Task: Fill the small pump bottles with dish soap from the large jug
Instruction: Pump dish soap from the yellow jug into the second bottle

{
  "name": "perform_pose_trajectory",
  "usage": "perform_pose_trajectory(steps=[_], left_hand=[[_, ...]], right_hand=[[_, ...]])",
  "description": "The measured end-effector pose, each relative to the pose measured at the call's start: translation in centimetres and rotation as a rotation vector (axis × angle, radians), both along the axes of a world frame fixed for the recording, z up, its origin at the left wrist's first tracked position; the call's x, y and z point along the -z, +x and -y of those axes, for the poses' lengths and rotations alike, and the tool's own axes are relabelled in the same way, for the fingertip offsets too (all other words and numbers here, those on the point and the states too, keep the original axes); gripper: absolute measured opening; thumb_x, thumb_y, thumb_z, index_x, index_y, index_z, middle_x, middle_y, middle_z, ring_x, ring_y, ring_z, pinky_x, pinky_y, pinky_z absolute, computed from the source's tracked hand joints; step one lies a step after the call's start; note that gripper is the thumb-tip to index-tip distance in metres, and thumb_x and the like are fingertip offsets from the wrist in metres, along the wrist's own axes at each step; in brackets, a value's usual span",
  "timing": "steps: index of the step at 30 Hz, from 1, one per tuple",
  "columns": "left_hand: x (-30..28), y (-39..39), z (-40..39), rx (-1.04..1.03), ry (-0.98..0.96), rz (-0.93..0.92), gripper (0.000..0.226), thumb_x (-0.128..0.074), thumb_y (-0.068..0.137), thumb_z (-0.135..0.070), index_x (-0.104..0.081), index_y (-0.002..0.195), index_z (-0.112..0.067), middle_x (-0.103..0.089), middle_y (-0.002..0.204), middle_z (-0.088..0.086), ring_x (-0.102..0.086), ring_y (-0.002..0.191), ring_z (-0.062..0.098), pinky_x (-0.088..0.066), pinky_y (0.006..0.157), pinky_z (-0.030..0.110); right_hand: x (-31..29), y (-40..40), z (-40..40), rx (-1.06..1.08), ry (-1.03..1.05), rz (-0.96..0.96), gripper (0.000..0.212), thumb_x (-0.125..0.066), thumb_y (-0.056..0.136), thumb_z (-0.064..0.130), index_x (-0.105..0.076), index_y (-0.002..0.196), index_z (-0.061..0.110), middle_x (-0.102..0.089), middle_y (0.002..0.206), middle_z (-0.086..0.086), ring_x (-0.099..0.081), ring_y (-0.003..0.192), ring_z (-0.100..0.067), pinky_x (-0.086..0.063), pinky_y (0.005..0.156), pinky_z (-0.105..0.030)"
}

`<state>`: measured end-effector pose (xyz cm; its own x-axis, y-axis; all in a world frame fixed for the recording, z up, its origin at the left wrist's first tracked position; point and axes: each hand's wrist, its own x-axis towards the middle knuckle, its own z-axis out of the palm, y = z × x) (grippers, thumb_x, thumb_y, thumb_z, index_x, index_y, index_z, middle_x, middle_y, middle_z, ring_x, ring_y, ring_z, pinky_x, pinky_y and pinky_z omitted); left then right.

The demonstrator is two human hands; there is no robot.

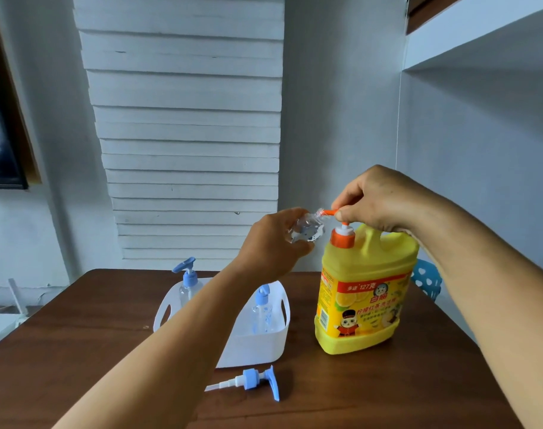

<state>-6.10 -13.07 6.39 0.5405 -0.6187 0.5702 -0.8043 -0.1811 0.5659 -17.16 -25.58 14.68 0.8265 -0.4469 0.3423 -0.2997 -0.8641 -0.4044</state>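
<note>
The right hand (378,201) is closed over the orange pump head (333,212) of the large yellow plastic soap jug (364,292), thumb and fingers pinching the spout, ready to press. The left hand (275,243) grips a small clear pump bottle (307,229) w/ its cap off, tilted so the open neck meets the spout tip. To do this step well: keep neck touching or just under the spout, press slow and straight down so the jug doesn't rock, hold the bottle steady btwn strokes. The jug stands upright on the dark wooden surface (387,391), no hand bracing its body, so a hard push could tip it. Just left of the jug sits a white plastic basket (258,345) w/ two more capped clear bottles (188,287) inside. A loose blue-and-white pump cap (254,379) lies on the surface in front of the basket, prob. the held bottle's.
</note>
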Motion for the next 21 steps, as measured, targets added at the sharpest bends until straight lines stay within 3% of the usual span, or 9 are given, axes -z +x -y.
perform_pose_trajectory(steps=[5,12,21], left_hand=[[0.6,0.4,-0.3,-0.016,0.047,0.015,0.026,-0.066,0.077,-0.021,-0.062,0.101,-0.029,-0.058,0.075,-0.015,-0.051,0.062,0.002,-0.034,0.053,0.006],[-0.7,-0.1,-0.1,-0.012,0.006,0.034,0.03,-0.067,0.079,-0.021,-0.061,0.108,-0.028,-0.061,0.088,-0.01,-0.058,0.078,0.015,-0.045,0.066,0.023],[0.1,0.0,-0.1,-0.007,0.026,0.018,0.027,-0.066,0.078,-0.021,-0.061,0.103,-0.028,-0.058,0.079,-0.014,-0.051,0.062,-0.001,-0.034,0.052,0.004]], right_hand=[[1.1,0.4,-0.6,0.032,-0.019,-0.041,0.014,-0.069,0.08,0.02,-0.075,0.092,0.024,-0.061,0.084,0.005,-0.056,0.081,-0.014,-0.042,0.062,-0.025],[-1.0,-0.3,-0.4,-0.006,-0.028,-0.045,0.009,-0.07,0.079,0.021,-0.075,0.084,0.028,-0.065,0.08,0.013,-0.055,0.071,-0.003,-0.04,0.053,-0.018],[0.7,-0.1,0.3,-0.022,0.007,-0.012,0.01,-0.07,0.079,0.022,-0.074,0.084,0.028,-0.057,0.074,0.016,-0.054,0.074,-0.006,-0.04,0.055,-0.021]])
